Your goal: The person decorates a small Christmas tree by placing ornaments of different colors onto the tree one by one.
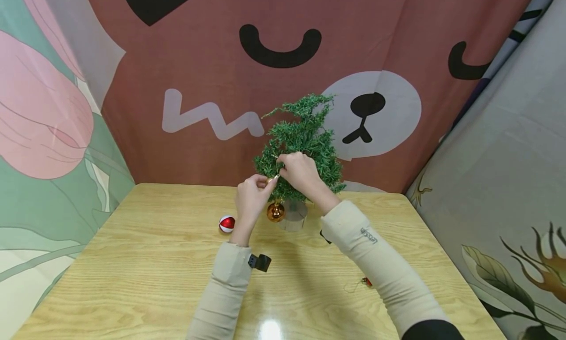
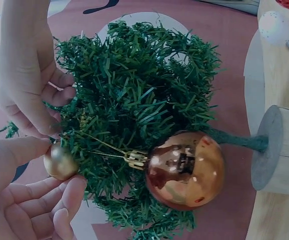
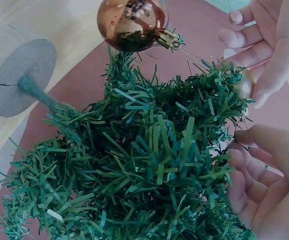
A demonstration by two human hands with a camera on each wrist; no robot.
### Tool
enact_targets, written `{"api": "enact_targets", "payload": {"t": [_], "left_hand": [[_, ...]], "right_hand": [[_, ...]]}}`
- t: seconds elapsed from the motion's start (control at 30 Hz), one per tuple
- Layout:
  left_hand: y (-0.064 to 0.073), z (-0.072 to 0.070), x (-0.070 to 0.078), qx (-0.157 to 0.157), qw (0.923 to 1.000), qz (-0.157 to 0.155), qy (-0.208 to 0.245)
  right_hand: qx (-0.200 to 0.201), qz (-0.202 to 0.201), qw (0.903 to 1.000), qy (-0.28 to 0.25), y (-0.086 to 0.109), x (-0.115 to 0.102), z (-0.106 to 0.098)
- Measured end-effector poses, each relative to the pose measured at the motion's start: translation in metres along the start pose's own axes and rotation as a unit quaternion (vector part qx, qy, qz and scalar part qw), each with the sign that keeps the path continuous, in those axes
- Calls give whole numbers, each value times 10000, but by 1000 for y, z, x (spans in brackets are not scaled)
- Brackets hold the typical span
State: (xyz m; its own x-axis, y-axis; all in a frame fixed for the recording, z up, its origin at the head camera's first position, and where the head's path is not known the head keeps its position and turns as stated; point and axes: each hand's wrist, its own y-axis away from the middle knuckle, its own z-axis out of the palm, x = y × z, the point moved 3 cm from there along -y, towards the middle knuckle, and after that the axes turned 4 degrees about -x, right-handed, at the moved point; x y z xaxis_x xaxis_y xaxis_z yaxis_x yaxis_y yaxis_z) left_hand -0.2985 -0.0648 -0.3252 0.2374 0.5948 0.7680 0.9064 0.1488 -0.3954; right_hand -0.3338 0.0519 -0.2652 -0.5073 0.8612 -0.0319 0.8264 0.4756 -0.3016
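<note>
A small artificial Christmas tree (image 1: 305, 133) stands on a round wooden base (image 1: 293, 219). My left hand (image 1: 253, 197) is at its left side and holds a small matte gold ball ornament (image 2: 60, 162) between thumb and fingers. Just above it, my right hand (image 1: 300, 172) has its thumb and forefinger pinched at the branch tips, on a thin string that runs down toward the gold ball. From a lower left branch a bigger shiny copper ball ornament (image 2: 187, 170) hangs by a gold thread. Foliage partly covers the right fingertips in the right wrist view (image 3: 264, 175).
On the wooden table (image 1: 177, 261) a red and white ball (image 1: 227, 224) lies left of the tree. A small red ornament (image 1: 367, 282) with a thread loop lies beside the right forearm. Printed cloth (image 1: 199, 153) hangs behind the table and at both sides.
</note>
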Motion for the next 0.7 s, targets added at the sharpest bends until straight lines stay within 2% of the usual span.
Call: {"api": "enact_targets", "payload": {"t": [0.2,0.4,0.7], "left_hand": [[1,2,-4,-120,9999,-50,-60],[0,4,-7,-299,9993,84,-222],[-2,5,-7,-427,9987,33,-282]], "right_hand": [[163,-111,9996,207,1,0,1],[309,-225,9986,369,0,-1,3],[192,51,9992,352,-2,0,1]]}}
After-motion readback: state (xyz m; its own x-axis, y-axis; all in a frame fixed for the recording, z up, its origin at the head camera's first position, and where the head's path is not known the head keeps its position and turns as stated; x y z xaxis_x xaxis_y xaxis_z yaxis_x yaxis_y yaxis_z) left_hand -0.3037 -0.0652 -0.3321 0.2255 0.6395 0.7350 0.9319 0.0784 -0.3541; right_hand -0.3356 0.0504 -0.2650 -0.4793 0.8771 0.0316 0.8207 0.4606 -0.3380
